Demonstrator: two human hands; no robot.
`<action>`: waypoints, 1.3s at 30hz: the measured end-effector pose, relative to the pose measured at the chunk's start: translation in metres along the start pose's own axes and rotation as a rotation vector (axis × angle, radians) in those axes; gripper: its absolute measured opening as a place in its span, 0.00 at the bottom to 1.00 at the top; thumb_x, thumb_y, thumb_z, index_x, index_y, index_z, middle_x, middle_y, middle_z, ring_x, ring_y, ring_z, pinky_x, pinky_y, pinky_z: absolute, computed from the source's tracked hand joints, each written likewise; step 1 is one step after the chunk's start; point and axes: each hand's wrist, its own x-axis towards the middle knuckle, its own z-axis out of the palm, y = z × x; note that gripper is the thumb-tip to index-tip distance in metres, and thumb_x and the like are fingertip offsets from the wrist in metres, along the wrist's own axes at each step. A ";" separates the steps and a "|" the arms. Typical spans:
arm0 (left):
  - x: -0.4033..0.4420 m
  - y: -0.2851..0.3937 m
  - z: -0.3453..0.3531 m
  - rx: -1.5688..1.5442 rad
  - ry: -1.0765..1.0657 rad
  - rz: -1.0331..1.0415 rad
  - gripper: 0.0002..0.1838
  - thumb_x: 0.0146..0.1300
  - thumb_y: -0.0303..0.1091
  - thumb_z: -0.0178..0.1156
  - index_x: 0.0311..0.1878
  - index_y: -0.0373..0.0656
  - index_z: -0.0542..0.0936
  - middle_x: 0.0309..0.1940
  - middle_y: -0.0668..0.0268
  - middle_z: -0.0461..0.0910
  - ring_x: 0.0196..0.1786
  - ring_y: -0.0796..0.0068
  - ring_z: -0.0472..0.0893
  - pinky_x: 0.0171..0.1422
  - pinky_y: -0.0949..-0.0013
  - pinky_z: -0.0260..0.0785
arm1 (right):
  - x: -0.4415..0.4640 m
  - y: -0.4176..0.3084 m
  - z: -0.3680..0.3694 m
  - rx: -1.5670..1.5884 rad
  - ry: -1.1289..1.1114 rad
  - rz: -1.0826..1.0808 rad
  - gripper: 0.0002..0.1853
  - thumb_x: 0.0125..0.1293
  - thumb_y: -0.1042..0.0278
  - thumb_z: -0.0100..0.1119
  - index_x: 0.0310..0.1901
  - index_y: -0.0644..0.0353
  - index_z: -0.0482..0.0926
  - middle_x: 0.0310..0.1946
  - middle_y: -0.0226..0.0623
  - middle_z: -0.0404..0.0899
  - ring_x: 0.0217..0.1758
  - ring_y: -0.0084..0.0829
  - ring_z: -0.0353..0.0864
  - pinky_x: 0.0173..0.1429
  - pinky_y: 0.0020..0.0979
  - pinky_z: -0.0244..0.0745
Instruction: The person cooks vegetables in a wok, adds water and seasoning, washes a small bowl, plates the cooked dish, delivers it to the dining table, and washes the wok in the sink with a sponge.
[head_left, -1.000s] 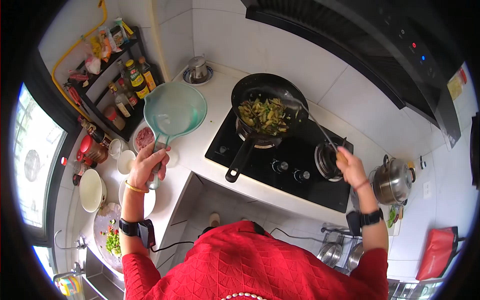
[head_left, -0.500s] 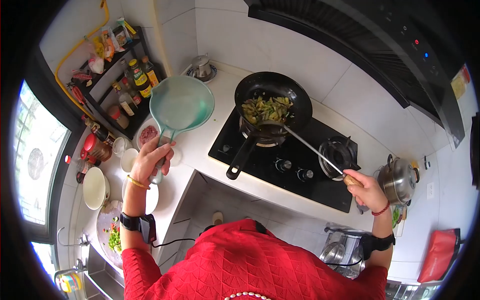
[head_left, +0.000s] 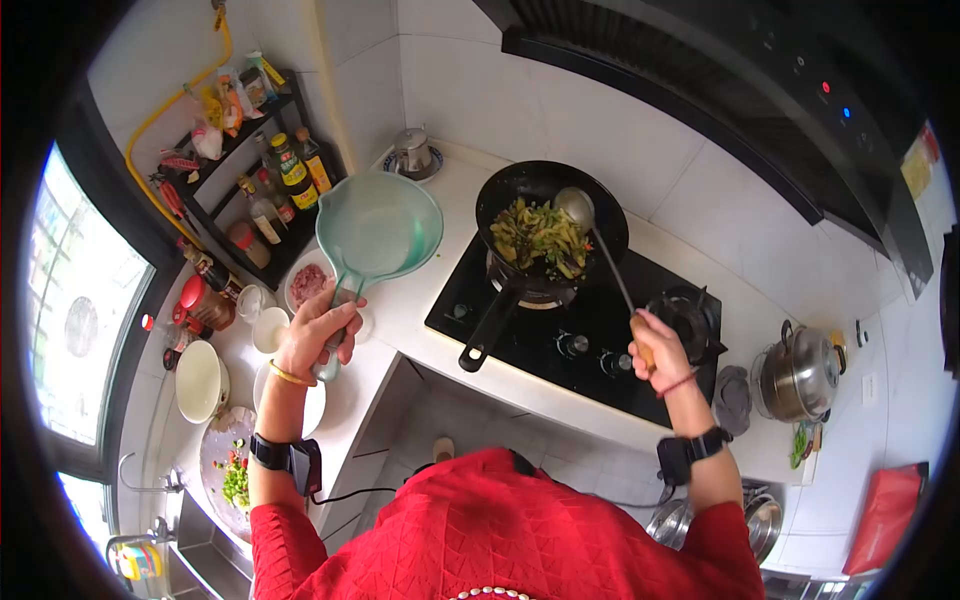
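My left hand (head_left: 322,332) is wrapped round the handle of a pale green water dipper (head_left: 380,228), held over the counter left of the stove. My right hand (head_left: 657,350) grips the wooden handle of a metal ladle (head_left: 575,206). The ladle's bowl rests at the right inner side of a black wok (head_left: 552,172), beside cooked chopped food (head_left: 540,238). The wok sits on the left burner of the black stove (head_left: 545,345), its handle pointing toward me.
A steel pot (head_left: 800,372) stands right of the stove. Bowls, a plate of raw meat (head_left: 311,284) and a board with chopped peppers (head_left: 216,462) lie at the left. A black rack (head_left: 215,205) holds bottles. The range hood (head_left: 700,120) hangs above.
The ladle has moved from the near side of the wok to its far right side, and my right hand has come left. The food is shifted and more spread. My left hand keeps the dipper.
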 end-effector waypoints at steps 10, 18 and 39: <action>-0.011 -0.002 -0.005 -0.005 0.043 -0.016 0.13 0.61 0.34 0.49 0.43 0.34 0.69 0.23 0.69 0.69 0.14 0.82 0.69 0.14 0.82 0.54 | 0.043 -0.013 0.008 -0.225 0.008 -0.155 0.26 0.58 0.69 0.51 0.60 0.57 0.61 0.20 0.32 0.67 0.10 0.20 0.62 0.11 0.20 0.53; -0.014 0.000 -0.005 0.021 0.049 -0.010 0.13 0.61 0.34 0.49 0.44 0.34 0.69 0.23 0.69 0.69 0.14 0.83 0.69 0.14 0.82 0.54 | -0.003 -0.032 0.005 -1.048 -0.018 -0.676 0.23 0.52 0.71 0.56 0.53 0.47 0.71 0.24 0.39 0.73 0.19 0.33 0.73 0.26 0.33 0.69; 0.061 0.039 0.054 0.306 -0.144 -0.016 0.13 0.62 0.37 0.48 0.41 0.36 0.71 0.22 0.72 0.69 0.15 0.86 0.68 0.13 0.84 0.49 | -0.077 -0.030 -0.034 -0.166 -0.029 -0.018 0.22 0.59 0.72 0.49 0.57 0.58 0.65 0.21 0.32 0.67 0.11 0.16 0.58 0.13 0.19 0.51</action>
